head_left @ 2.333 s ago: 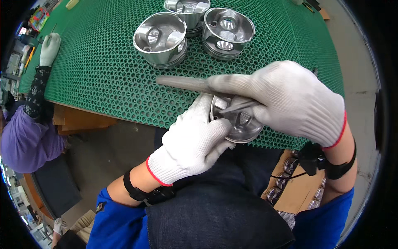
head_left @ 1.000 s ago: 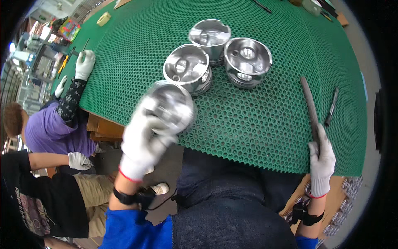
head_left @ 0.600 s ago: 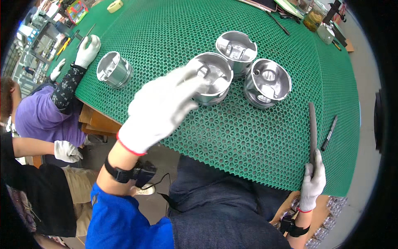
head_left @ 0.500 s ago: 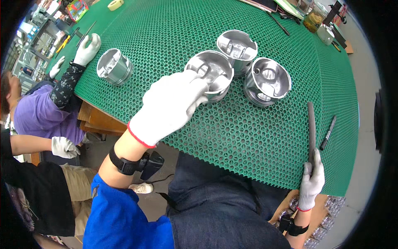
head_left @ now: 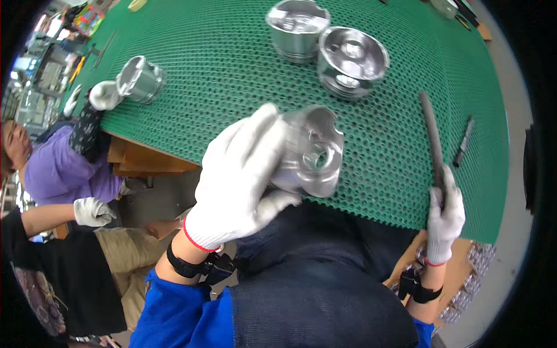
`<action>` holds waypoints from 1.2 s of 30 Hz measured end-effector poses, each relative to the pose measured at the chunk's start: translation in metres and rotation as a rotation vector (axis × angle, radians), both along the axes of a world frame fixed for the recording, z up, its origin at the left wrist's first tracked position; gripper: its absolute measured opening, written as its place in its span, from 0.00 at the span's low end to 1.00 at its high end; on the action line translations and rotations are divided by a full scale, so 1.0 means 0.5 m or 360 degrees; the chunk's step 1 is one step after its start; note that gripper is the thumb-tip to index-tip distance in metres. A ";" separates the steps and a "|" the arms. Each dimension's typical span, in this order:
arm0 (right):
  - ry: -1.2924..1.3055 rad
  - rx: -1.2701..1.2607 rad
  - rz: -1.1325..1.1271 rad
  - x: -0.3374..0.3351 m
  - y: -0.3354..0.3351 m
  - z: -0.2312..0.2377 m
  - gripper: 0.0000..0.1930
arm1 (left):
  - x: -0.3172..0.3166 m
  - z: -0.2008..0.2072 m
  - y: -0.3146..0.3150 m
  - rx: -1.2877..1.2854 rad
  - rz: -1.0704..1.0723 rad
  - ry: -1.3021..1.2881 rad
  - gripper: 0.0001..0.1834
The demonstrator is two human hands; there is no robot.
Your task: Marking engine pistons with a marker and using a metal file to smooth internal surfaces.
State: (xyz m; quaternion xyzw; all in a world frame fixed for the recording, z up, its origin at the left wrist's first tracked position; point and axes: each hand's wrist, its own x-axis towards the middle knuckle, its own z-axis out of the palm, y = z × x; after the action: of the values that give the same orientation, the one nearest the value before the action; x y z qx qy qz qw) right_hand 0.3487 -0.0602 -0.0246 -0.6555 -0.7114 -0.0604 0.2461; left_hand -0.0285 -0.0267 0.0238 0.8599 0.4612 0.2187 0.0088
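Note:
My left hand [head_left: 239, 174], in a white knit glove, is closed round the side of a shiny metal piston [head_left: 313, 177]. The piston is tipped on its side near the table's front edge, its hollow skirt end and pin hole facing right; motion blurs it a little. Two more pistons, one at the back [head_left: 297, 42] and one just right of it [head_left: 342, 78], stand hollow side up on the green mat [head_left: 232, 75]. At the right, my gloved right hand [head_left: 445, 214] grips the lower end of a long grey file-like bar [head_left: 430, 124], which points away from me.
A black marker [head_left: 464, 142] lies right of the bar. On the far left, a co-worker's gloved hand [head_left: 104, 95] touches another piston [head_left: 144, 81]. A second person's gloved hand [head_left: 93, 211] is nearer. Several wrapped pistons [head_left: 473, 284] sit below the table at the right.
My left hand has lifted its piston away from the other two, drawn it toward me and tipped it over. The co-worker's hand has come to the far-left piston. My right hand keeps its bar.

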 end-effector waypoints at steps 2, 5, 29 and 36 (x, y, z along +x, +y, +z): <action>0.0086 -0.0013 -0.0017 -0.011 0.000 -0.001 0.27 | 0.031 -0.023 -0.001 0.0008 -0.0084 -0.0070 0.55; 0.0042 0.0000 -0.0061 -0.014 -0.001 -0.001 0.27 | 0.061 -0.106 0.011 -0.0255 -0.0473 -0.1007 0.61; -0.0178 -0.0309 -0.0288 0.067 0.064 0.081 0.27 | 0.056 -0.108 0.016 -0.0353 -0.0141 -0.0825 0.68; 0.0044 -0.0610 -0.0049 0.160 0.134 0.076 0.22 | 0.079 -0.112 -0.047 0.0082 -0.0056 -0.0605 0.56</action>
State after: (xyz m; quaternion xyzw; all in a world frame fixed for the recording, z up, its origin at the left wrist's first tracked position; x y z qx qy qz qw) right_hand 0.4288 0.0067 0.0134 -0.7019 -0.6964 0.0815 0.1254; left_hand 0.0107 -0.0502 -0.0321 0.8110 0.4304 0.3886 0.0776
